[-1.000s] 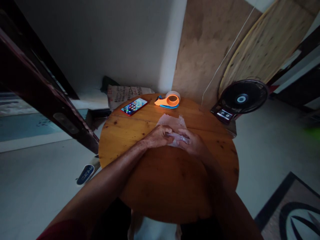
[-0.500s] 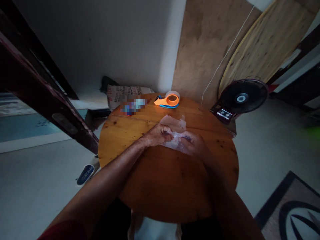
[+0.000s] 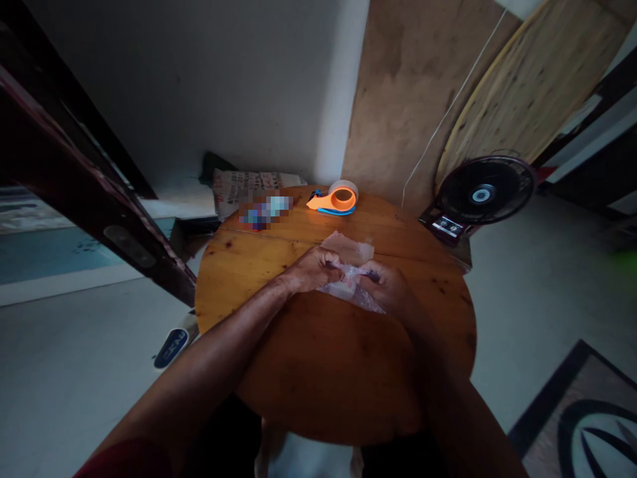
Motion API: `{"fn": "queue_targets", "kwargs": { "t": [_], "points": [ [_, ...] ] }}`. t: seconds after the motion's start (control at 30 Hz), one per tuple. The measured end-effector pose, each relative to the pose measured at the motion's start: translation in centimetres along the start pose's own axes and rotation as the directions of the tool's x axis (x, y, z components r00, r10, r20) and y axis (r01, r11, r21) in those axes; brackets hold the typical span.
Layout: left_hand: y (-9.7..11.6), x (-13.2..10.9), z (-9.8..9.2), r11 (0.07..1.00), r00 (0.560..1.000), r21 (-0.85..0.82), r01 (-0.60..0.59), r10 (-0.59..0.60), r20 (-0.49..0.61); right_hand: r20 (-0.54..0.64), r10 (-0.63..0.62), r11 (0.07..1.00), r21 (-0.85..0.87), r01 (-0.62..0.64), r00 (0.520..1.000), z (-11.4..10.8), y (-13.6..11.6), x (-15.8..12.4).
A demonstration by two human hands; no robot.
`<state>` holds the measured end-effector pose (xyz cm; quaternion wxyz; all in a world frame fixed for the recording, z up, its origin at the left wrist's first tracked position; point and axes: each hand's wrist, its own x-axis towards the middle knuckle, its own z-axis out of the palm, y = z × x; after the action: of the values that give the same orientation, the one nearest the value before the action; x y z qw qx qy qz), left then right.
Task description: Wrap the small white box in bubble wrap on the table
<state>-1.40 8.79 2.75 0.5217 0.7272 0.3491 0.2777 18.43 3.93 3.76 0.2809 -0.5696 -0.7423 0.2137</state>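
Between my hands is a crinkled piece of clear bubble wrap [image 3: 348, 290], held just above the round wooden table [image 3: 318, 378]. My left hand [image 3: 318, 269] pinches its left side with the fingers closed. On the other side my right hand [image 3: 381, 282] grips it, thumb and fingers pressed together. Part of the sheet spreads out beyond my hands toward the far edge, and another part hangs below them. Whether anything is wrapped inside cannot be made out. Farther back lies an orange tape dispenser [image 3: 326, 202] with a roll of clear tape.
A blurred-out small item [image 3: 266, 212] lies at the table's far left. Behind it is a printed sack [image 3: 249, 186] by the wall. A black fan [image 3: 480, 196] stands at the right beside the table. A blue-and-white object [image 3: 172, 346] is on the floor at left.
My hands have drawn slightly apart, and more of the bubble wrap shows stretched between them. The sheet's lower part has shifted a little to the right.
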Motion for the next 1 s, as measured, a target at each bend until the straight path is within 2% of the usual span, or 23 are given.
{"fn": "queue_targets", "kwargs": {
  "t": [0.27,0.4,0.47,0.57,0.63,0.7,1.0],
  "points": [
    [0.0,0.3,0.3,0.997,0.998,-0.076,0.013,-0.017,-0.053,0.024,0.015,0.999,-0.049,-0.014,1.0,-0.1,1.0,0.1],
    [-0.1,0.4,0.4,0.996,0.999,-0.087,-0.006,0.003,-0.038,-0.033,-0.017,0.999,-0.029,0.016,0.999,0.2,1.7,0.2],
    [-0.2,0.5,0.4,0.993,0.999,-0.11,-0.03,0.025,-0.048,-0.089,-0.058,0.998,-0.025,0.056,0.994,0.3,1.6,0.2],
    [-0.3,0.5,0.4,0.988,0.996,-0.141,-0.062,0.052,-0.069,-0.121,-0.206,0.976,-0.095,0.195,0.971,0.6,1.1,0.2],
    [-0.3,0.6,0.5,0.986,0.996,-0.15,-0.078,0.07,-0.063,-0.086,-0.304,0.944,-0.162,0.288,0.949,0.6,0.5,0.2],
    [-0.3,0.7,0.5,0.983,0.995,-0.166,-0.084,0.073,-0.07,-0.039,-0.341,0.918,-0.229,0.324,0.939,0.6,-0.1,0.1],
    [-0.7,0.9,0.7,0.983,0.995,-0.172,-0.062,0.047,-0.092,0.109,-0.297,0.85,-0.421,0.315,0.949,0.1,-1.9,-0.3]
  ]
}}
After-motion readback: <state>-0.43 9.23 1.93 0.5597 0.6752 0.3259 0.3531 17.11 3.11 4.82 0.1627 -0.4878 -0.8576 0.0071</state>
